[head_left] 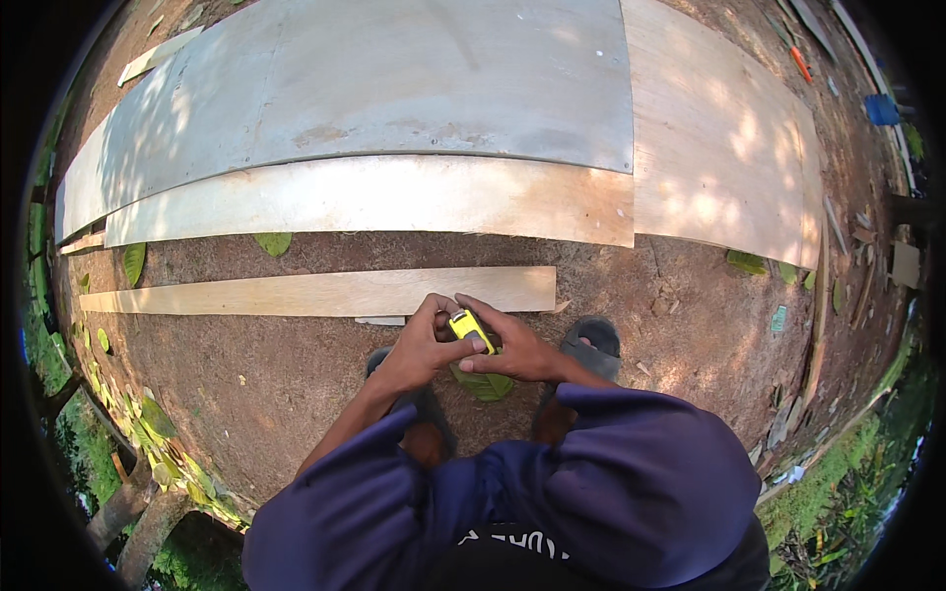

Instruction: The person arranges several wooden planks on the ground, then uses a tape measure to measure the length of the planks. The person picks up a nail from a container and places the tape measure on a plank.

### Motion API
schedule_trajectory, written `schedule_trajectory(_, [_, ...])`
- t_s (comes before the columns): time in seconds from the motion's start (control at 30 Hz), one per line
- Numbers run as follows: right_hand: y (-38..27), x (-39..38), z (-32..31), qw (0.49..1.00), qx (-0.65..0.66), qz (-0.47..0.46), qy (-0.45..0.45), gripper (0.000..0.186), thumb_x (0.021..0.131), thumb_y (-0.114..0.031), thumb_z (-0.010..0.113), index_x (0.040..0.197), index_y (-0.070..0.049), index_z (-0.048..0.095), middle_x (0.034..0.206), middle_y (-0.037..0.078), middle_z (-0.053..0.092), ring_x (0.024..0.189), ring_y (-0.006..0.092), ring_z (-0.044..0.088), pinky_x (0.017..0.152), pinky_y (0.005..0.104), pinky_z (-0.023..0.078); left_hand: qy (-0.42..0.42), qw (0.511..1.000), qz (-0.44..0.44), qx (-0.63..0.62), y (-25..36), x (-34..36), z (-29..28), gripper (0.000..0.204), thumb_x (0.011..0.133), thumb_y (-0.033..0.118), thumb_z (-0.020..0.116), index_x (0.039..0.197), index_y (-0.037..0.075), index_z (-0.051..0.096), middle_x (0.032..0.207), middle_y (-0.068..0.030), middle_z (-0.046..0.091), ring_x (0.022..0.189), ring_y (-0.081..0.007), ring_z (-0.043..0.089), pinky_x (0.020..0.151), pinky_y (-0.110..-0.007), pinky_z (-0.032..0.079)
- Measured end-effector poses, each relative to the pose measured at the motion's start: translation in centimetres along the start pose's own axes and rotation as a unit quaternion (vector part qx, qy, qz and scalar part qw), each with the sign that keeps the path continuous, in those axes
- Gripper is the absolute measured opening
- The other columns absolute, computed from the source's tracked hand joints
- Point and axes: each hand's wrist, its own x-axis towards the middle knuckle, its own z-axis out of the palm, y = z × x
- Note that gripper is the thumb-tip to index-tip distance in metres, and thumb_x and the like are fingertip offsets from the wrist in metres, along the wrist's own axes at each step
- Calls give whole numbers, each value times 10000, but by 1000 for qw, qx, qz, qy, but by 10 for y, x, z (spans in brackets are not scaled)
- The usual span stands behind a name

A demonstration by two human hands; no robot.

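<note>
A bright yellow and dark grey tape measure point(472, 329) is held between my two hands, in front of my body and above the ground. My left hand point(426, 343) closes on its left side, with the thumb lying across its lower end. On the other side, the fingers of my right hand point(520, 349) wrap round the case. A pale bit shows at its upper end, too small to make out. Just beyond my hands a long narrow wooden strip point(325, 293) lies on the dirt.
Farther off lie a large grey-painted panel point(424, 84), a pale plywood strip point(374, 197) along its near edge, and a plywood sheet point(724, 138) at the right. My sandalled feet stand either side of a green leaf point(483, 386). An orange-handled tool point(800, 65) lies far right.
</note>
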Motion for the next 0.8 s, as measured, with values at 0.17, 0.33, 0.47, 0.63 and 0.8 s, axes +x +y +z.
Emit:
schedule_trajectory(0.17, [-9,-10,-5,996,-89,5,-6,857,825,-467,765,1473,-36,407,1388,206,543,1275,343,543,1042,411,443,-8,994,-74,-80,-19,1,4,267,893,86,733,1054,60,522,1073,-77,615,1004,-152,602,844,-316,505])
schedule_trajectory(0.33, [-12,-19,-8,988,-155,-1,-20,726,844,-457,738,1389,-50,485,1263,211,608,1169,353,605,955,420,481,33,973,-122,-191,-16,-2,-12,169,910,136,717,983,77,576,1081,-90,655,981,-197,635,824,-375,547])
schedule_trajectory(0.47, [-3,-28,-22,986,-149,18,-77,666,880,-442,697,1383,-58,489,1211,223,622,1111,356,626,904,440,489,107,963,-37,-246,27,-3,-38,175,929,161,707,942,86,549,992,-97,675,908,-194,672,744,-332,560])
schedule_trajectory(0.63, [16,-47,-31,986,-117,27,-118,589,913,-401,665,1374,-76,494,1154,213,639,1049,350,641,861,446,495,182,957,123,-191,56,6,-98,213,979,277,645,994,80,565,1014,-90,676,886,-184,677,742,-335,552])
schedule_trajectory(0.8, [29,-65,-21,1000,7,28,-10,514,916,-293,680,1358,-92,511,1135,155,654,1053,272,654,869,406,508,228,953,39,-194,60,25,-99,474,962,531,605,1021,62,567,925,-75,634,828,-195,658,722,-339,557])
